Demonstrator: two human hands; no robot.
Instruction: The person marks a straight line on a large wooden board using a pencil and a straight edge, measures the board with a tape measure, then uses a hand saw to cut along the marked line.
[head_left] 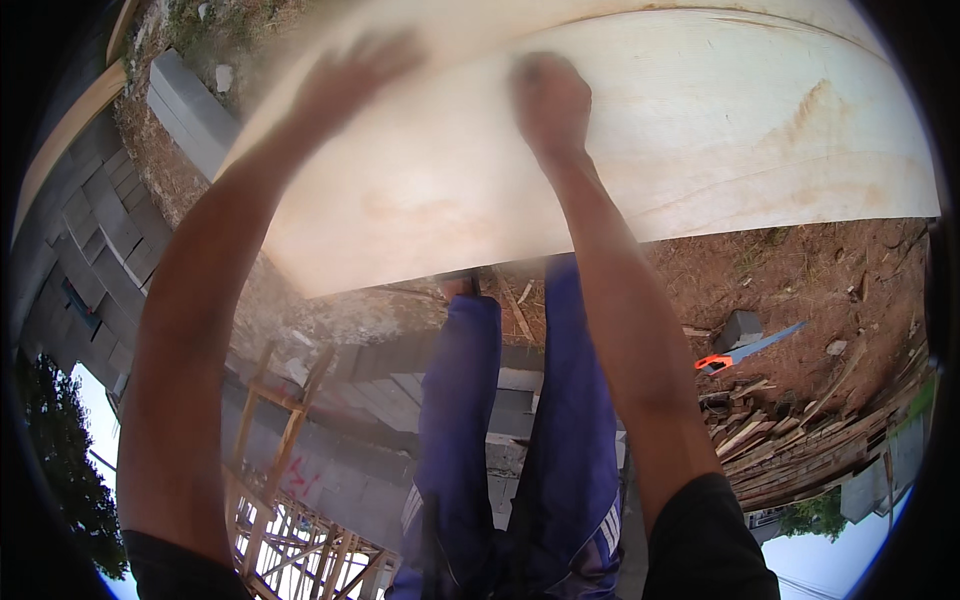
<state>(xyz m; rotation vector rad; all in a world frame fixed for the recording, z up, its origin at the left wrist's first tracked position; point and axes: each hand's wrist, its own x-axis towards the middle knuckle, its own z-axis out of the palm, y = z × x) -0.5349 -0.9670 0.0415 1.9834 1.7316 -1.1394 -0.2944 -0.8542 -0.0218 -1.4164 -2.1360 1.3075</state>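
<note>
A large pale plywood sheet (700, 130), marked with brownish stains, lies across the top of the view. My left hand (360, 70) is over its upper left part, fingers stretched out and blurred; I cannot tell whether it touches the wood. To the right of it, my right hand (550, 105) is closed on or just above the sheet. Whatever it holds, if anything, is too hidden and blurred to name. My legs in blue trousers (457, 400) show below the sheet's near edge.
An orange-handled saw (713, 362) rests on the reddish dirt (820, 290) at the right, beside a grey block (740, 330). Scrap wood (800, 440) is piled below it. Concrete blocks (100, 210) line the left, and a wooden frame (285, 400) stands at lower left.
</note>
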